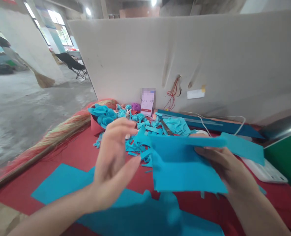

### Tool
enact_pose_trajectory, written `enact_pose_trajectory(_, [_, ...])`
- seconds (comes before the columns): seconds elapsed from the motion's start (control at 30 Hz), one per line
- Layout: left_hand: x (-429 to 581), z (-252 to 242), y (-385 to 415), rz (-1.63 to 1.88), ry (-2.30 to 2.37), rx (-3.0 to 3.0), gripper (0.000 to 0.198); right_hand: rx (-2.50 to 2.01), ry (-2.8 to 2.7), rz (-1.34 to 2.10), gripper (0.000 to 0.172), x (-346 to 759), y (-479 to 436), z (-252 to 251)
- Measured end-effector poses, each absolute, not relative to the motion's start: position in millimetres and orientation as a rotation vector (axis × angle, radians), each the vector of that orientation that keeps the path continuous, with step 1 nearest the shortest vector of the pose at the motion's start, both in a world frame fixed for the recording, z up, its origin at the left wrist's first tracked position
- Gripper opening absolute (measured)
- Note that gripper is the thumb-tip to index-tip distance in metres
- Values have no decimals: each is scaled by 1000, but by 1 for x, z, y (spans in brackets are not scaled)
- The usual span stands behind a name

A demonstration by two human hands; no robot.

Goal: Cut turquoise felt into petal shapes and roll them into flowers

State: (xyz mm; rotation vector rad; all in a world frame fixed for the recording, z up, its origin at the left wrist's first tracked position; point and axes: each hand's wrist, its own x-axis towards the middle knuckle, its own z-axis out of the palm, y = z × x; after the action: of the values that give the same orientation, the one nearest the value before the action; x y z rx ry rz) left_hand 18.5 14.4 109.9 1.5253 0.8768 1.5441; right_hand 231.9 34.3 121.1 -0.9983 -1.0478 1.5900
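1. Grip: the right hand [224, 167] pinches the blue sheet [184, 167] at its right edge and holds it in the air. The left hand [113, 164] is spread, with its fingertips just beside the sheet's upper left corner, and it holds nothing that shows.
2. Risk: the sheet hangs from one edge only. In my judgement it may sag or slip from the pinch.
3. Risk: blue scraps [145, 131] lie heaped just beyond the grip. A dark tool among them, possibly scissors, could catch a reaching finger.
4. Risk: a white cable [224, 118] trails beyond the right hand and could snag.
5. Surface: the red tabletop [74, 150] carries larger blue pieces [62, 183] below the grip. A straw broom [49, 137] lies along the edge to its left.
6. Room: a white board [184, 59] stands behind the heap, and bare concrete floor [25, 108] stretches far left.
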Motion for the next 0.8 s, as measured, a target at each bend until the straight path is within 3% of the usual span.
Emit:
enact_pose_trajectory(0.07, [16, 112, 30, 1396, 785, 1478, 34, -932, -944, 1733, 6, 227, 34, 119])
enact_pose_trajectory(0.17, [15, 109, 42, 996, 735, 1255, 43, -903, -939, 1780, 27, 220, 33, 115])
enact_pose_trajectory(0.27, [17, 105, 44, 858, 754, 1146, 32, -913, -1083, 1790, 37, 214, 32, 113])
enact_pose_trajectory(0.33, [17, 101, 43, 837, 813, 1142, 24, -940, -1205, 1755, 36, 210, 32, 112])
enact_pose_trajectory(0.47, [15, 96, 44, 787, 948, 1217, 25, -1017, -1360, 1569, 23, 207, 32, 109])
enact_pose_trajectory(0.67, [11, 98, 46, 582, 829, 1448, 17, -1310, -1409, 1277, 32, 213, 36, 109])
enact_pose_trajectory(0.8, [13, 97, 46, 613, 875, 1529, 22, -1373, -1642, 995, 23, 210, 35, 113])
